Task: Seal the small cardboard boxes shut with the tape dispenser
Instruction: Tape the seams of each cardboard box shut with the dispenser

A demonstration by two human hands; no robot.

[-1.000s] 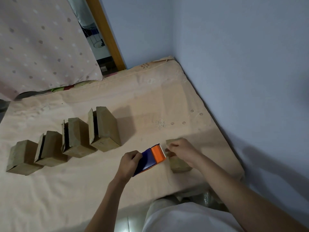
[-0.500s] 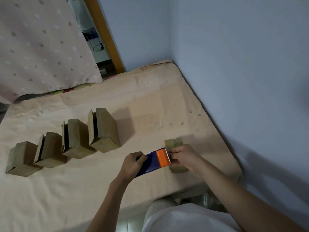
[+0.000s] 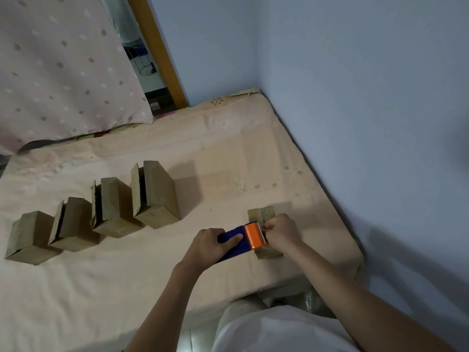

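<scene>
Orange-tipped tape dispenser (image 3: 243,240) pointing right, boxward.

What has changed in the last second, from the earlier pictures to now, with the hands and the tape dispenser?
The left hand brought the tape dispenser rightward until its orange end lies over the small box. The right hand, earlier resting on that box, now has its fingers curled right at the toothed edge; what they pinch is not visible. The four boxes in a row stayed in place.

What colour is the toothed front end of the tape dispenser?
Orange, on a dark blue body; the tape dispenser shows in the head view.
</scene>
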